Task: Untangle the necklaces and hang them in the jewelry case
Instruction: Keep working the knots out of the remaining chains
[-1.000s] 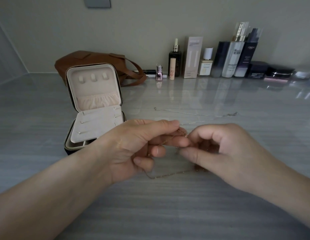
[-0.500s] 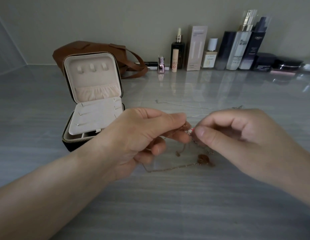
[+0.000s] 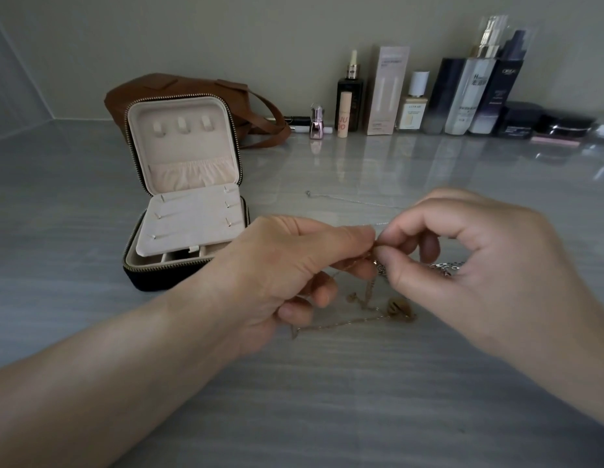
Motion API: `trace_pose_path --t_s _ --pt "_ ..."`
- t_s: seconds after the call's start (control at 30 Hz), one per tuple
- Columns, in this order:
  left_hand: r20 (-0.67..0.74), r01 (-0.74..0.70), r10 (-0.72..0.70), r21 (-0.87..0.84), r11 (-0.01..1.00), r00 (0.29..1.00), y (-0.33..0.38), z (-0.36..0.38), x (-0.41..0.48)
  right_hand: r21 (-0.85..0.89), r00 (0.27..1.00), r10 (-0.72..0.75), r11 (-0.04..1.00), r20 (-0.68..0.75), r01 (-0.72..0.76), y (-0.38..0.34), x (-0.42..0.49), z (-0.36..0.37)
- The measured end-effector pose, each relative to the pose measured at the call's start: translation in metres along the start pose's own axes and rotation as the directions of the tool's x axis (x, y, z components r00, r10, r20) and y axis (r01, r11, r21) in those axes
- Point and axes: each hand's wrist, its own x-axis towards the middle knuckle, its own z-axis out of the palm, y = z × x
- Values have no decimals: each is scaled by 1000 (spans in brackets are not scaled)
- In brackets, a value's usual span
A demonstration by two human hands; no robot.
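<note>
both grips meet just right of centre. the left hand (image 3: 293, 265) pinches the knot (image 3: 374, 256) between thumb and forefinger from the left. the right hand (image 3: 489, 265) pinches it from the right, fingertips nearly touching. each grip is narrow and closed on chain.

from there the gold chain (image 3: 344, 323) drops to the tabletop (image 3: 327, 417) and trails toward the lower left, under the left hand, with a pendant (image 3: 396, 306) lying below the right fingers. silver links (image 3: 442, 266) run the other way, into the right palm. the two strands leave the knot on opposite sides, so easing them apart along that left-right line looks the likely way to free them.

a thin silver chain (image 3: 347, 198) lies beyond the hands; whether it joins the links in the palm i cannot tell.

the open case (image 3: 165, 276) stands at upper left, hooks (image 3: 182, 125) in its upright lid, nearer the left hand.
</note>
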Motion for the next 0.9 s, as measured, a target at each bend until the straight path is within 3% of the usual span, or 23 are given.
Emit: trace_pose_path --t_s 0.2,0.4,0.63,0.9 --pt "-12 -6 6 17 1000 1000 0 1 0 142 987 145 978 65 -153 0 2 0" --pt "-22 9 -8 31 999 1000 1 0 1 174 983 165 969 79 -176 0 4 -2" --pt "-42 -65 70 95 993 997 -1 2 1 298 967 228 921 115 -252 1 6 -4" --pt "-15 -121 126 177 977 992 -1 1 0 310 960 231 912 156 -270 -3 8 -5"
